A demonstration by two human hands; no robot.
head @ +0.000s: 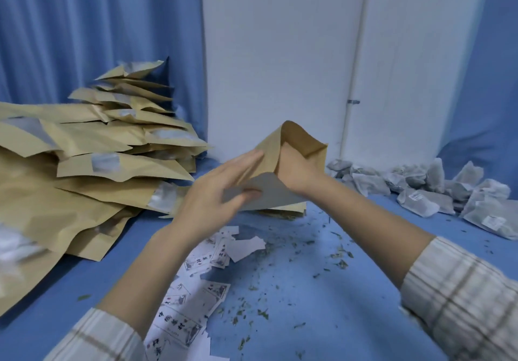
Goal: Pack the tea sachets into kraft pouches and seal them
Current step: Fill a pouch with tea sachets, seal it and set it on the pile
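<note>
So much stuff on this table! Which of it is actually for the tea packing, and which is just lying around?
For the job: kraft pouch held in both hands, left hand, right hand; tea sachets; pile of pouches.
Lying about: printed paper slips, loose tea crumbs.

One kraft pouch (291, 147) is sitting between two hands — the left hand (215, 192) and the right hand (297, 172). Well over a dozen pouches are lying heaped left of them (92, 147), roughly fifteen tea sachets (420, 189) right of them — several printed paper scraps (196, 285) are lying below.
</note>
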